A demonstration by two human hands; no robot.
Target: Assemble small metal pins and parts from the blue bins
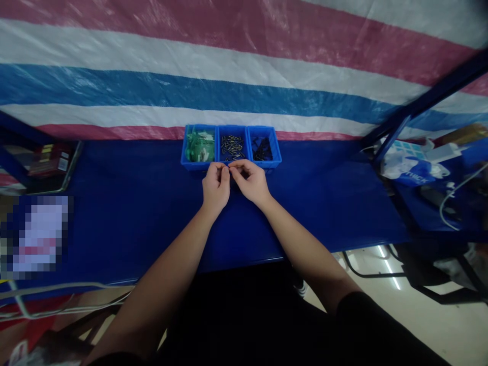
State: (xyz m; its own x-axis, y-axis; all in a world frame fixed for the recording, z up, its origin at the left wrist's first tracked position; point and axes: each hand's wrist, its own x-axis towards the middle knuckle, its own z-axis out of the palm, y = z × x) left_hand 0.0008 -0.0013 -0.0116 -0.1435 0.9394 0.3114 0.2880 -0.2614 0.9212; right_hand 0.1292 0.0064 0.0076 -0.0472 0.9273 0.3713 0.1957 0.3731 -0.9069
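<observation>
My left hand [216, 188] and my right hand [251, 182] meet fingertip to fingertip just in front of three joined blue bins. Both are closed in a pinch; whatever lies between the fingers is too small or hidden to make out. The left bin [187, 163] holds a green plastic bag [200, 145] with pale pieces in it. Many small metal screw-like pieces [232, 146] lie in the middle bin [232, 129]. Dark small parts [261, 150] fill some of the right bin [275, 161].
The bins stand on a blue table [133, 213] against a striped plastic sheet [183, 91]. A dark red box [49, 160] sits at the left, cables [68, 287] run along the front left edge. Plastic bags [414, 170] and a blue frame post [423, 99] are at the right.
</observation>
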